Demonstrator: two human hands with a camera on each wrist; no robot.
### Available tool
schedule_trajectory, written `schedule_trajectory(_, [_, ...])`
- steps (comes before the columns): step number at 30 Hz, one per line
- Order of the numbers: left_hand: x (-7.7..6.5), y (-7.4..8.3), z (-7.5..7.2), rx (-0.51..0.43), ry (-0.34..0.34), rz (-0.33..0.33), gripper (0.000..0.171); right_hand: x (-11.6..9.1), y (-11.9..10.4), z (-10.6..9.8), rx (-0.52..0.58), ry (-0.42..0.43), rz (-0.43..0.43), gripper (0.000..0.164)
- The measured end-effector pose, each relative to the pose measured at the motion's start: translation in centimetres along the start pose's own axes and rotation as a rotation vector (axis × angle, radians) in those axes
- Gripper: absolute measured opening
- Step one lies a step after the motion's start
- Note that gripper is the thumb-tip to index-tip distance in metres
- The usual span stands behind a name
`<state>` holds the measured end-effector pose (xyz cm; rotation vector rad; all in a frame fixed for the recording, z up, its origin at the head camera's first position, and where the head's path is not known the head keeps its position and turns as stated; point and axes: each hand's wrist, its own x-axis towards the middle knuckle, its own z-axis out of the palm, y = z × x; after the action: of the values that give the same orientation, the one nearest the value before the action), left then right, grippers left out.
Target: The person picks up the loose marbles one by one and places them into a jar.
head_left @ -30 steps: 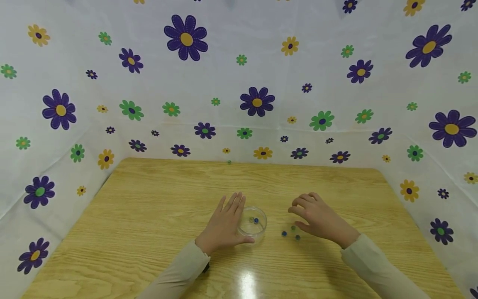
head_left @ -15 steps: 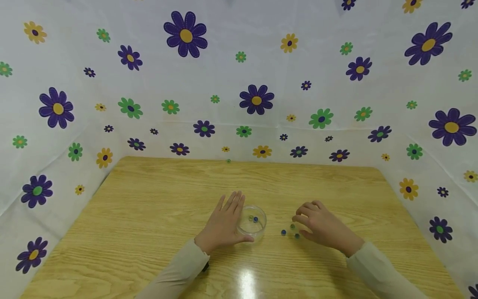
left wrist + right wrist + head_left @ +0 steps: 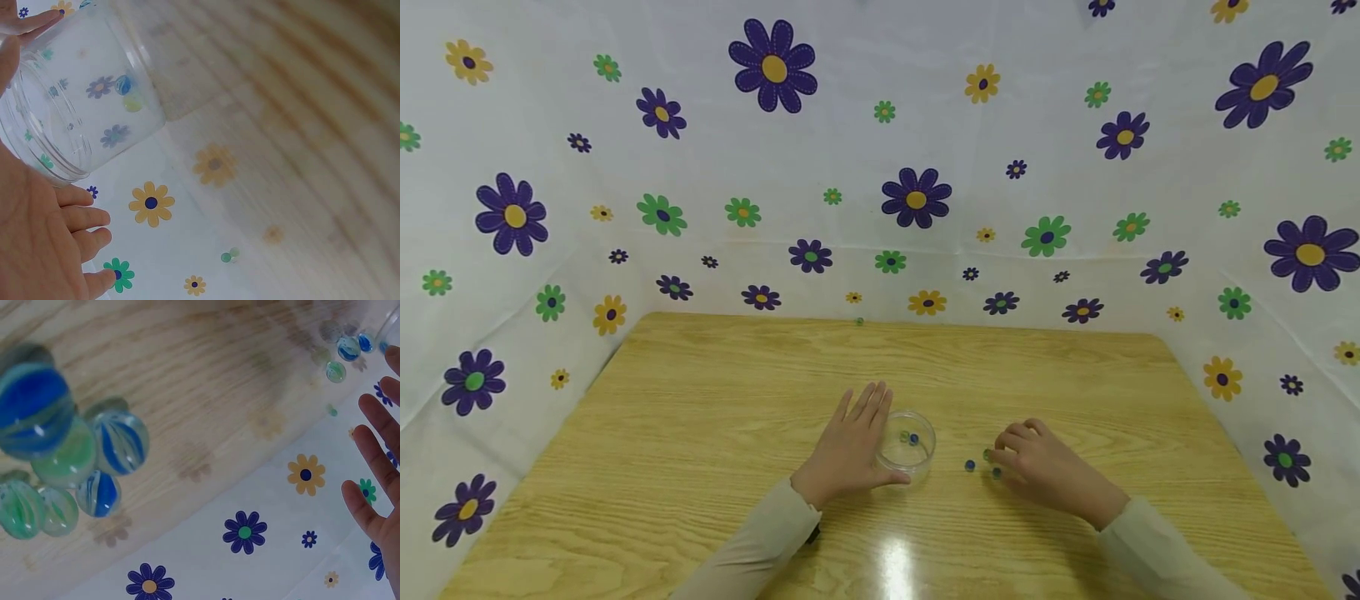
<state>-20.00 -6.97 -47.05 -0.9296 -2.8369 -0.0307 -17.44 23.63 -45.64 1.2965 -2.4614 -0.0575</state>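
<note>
My left hand (image 3: pixel 848 446), fingers straight and thumb spread, rests against the left side of a clear round jar (image 3: pixel 927 458). Inside the jar lie a blue marble (image 3: pixel 123 85) and a yellow-green marble (image 3: pixel 132 103). To the right of it my right hand (image 3: pixel 1047 467) hovers low with loosely bent fingers. Its fingertips are right at a green marble (image 3: pixel 987 455), with a blue marble (image 3: pixel 970 466) and a second blue marble (image 3: pixel 997 472) close by. Nothing shows between the fingers (image 3: pixel 381 419) in the right wrist view.
Several more blue and green marbles (image 3: pixel 122 442) cluster at the left of the right wrist view, hidden in the head view. One green marble (image 3: pixel 860 322) lies at the far edge of the wooden table (image 3: pixel 715 375). A white flowered cloth (image 3: pixel 842 150) stands around the table.
My right hand has moved toward me and down to the loose marbles, its fingers drawing in near the green one. The left hand and the jar have stayed in place.
</note>
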Motion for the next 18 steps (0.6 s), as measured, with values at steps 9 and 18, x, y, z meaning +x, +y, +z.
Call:
schedule_trajectory(9, [-0.02, 0.0, -0.01, 0.005, 0.004, 0.001, 0.114, -0.22, -0.28, 0.47, -0.04, -0.026, -0.012, 0.034])
schedule_trajectory(18, [-0.01, 0.04, 0.03, -0.007, 0.001, -0.003, 0.115, -0.26, -0.35, 0.85, -0.013, -0.045, -0.02, 0.034])
